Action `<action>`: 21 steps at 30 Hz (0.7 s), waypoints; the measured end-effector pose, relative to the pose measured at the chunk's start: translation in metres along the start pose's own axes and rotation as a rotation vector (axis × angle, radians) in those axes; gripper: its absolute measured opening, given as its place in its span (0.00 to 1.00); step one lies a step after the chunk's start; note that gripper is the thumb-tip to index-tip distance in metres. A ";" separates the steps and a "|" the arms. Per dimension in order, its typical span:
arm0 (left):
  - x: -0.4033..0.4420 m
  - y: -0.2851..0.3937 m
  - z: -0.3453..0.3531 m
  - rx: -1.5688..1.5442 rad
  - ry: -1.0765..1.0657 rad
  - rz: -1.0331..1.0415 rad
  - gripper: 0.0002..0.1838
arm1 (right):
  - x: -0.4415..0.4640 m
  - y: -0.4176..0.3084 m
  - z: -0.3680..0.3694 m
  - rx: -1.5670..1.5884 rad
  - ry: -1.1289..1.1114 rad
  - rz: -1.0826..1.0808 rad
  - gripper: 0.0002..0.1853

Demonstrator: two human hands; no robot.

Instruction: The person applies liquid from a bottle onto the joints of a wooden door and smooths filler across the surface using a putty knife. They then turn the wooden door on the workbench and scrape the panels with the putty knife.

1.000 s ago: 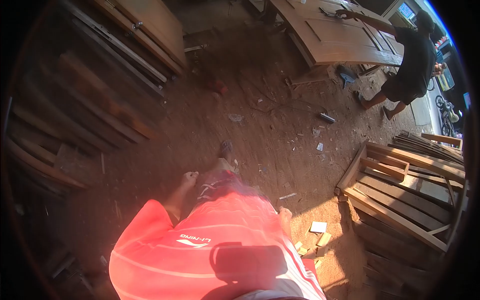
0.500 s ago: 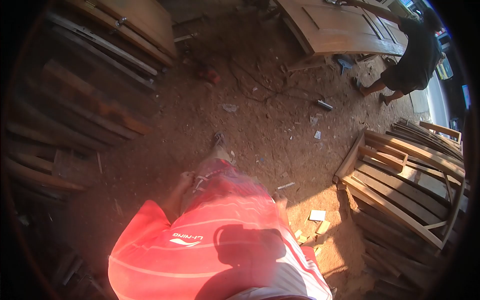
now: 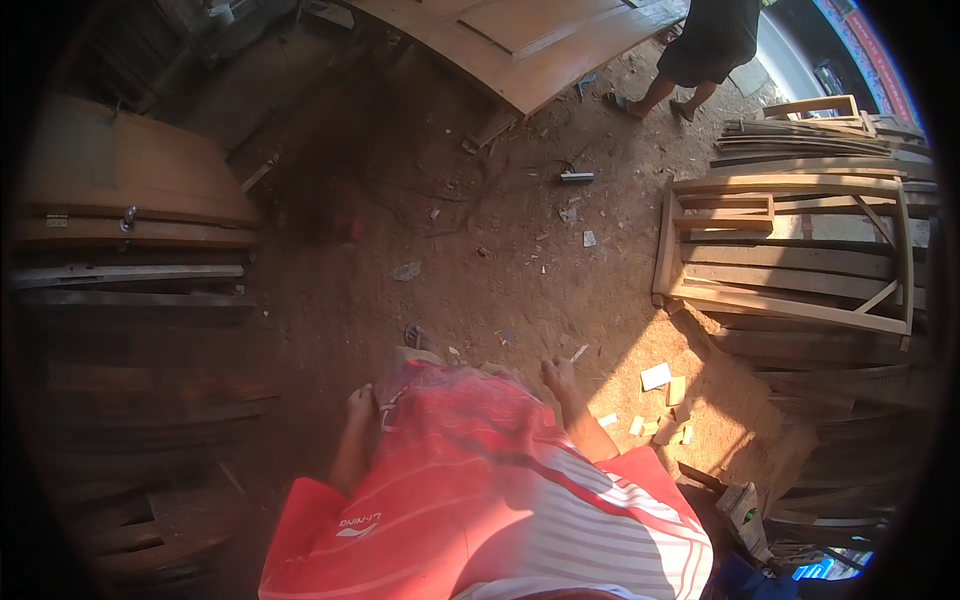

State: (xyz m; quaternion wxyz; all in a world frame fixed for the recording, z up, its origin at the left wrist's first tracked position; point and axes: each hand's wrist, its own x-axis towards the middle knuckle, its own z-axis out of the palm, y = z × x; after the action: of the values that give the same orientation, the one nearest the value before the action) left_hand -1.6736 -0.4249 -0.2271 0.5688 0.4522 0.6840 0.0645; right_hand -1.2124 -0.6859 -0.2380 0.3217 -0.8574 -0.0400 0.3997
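The left hand (image 3: 361, 402) hangs low beside the patterned shorts (image 3: 402, 382), which are the thing nearest to it; if it touches them, I cannot tell. Its fingers seem bent inward, but whether they are pressed together is too small to see. The right hand (image 3: 560, 378) is on the other side of the body, lowered in front of the red shirt (image 3: 430, 480), and a thin white strip (image 3: 579, 353) lies on the dirt floor (image 3: 490, 290) just beside it. Its fingers point away from the body – how far they are spread, I cannot tell.

To the right, small wooden blocks (image 3: 676, 391) and a white piece (image 3: 655, 376) lie in the sunlit part of the floor. Beyond them a wooden frame (image 3: 790, 308) rests over stacked planks (image 3: 830, 263). At the top, a panelled door (image 3: 560, 45) lies flat above the floor, and near it stands another person (image 3: 695, 60) in dark clothes. At the left there is a door panel (image 3: 130, 175) with a metal knob (image 3: 128, 217) – long boards (image 3: 130, 272) are next to it.
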 end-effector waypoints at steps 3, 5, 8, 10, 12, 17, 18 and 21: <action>0.042 0.008 -0.017 -0.133 0.017 -0.085 0.21 | 0.014 -0.010 0.016 -0.180 -0.005 -0.019 0.16; 0.056 0.023 -0.031 -0.407 -0.033 -0.187 0.17 | 0.016 -0.020 0.024 -0.094 -0.071 -0.013 0.18; 0.064 0.067 -0.041 -0.270 0.082 -0.162 0.13 | -0.007 -0.072 0.032 -0.011 0.026 0.127 0.20; 0.078 0.079 -0.056 -0.321 -0.005 -0.200 0.14 | -0.006 -0.079 0.032 -0.089 0.069 0.056 0.21; 0.089 0.097 -0.060 -0.368 -0.090 -0.232 0.15 | -0.006 -0.092 0.030 -0.161 0.112 -0.016 0.22; 0.106 0.139 -0.045 -0.383 -0.061 -0.229 0.13 | -0.001 -0.122 0.016 -0.217 0.119 0.004 0.23; 0.110 0.140 -0.039 -0.383 -0.052 -0.236 0.13 | 0.003 -0.130 0.010 -0.221 0.108 0.007 0.23; 0.125 0.163 -0.020 -0.473 -0.100 -0.222 0.12 | 0.040 -0.153 0.006 -0.271 -0.020 0.207 0.23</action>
State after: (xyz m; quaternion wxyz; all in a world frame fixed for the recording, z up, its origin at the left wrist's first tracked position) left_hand -1.5944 -0.2346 -0.2114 0.6953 0.2313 0.6664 0.1375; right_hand -1.1604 -0.5486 -0.1777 0.1599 -0.8885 -0.0082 0.4300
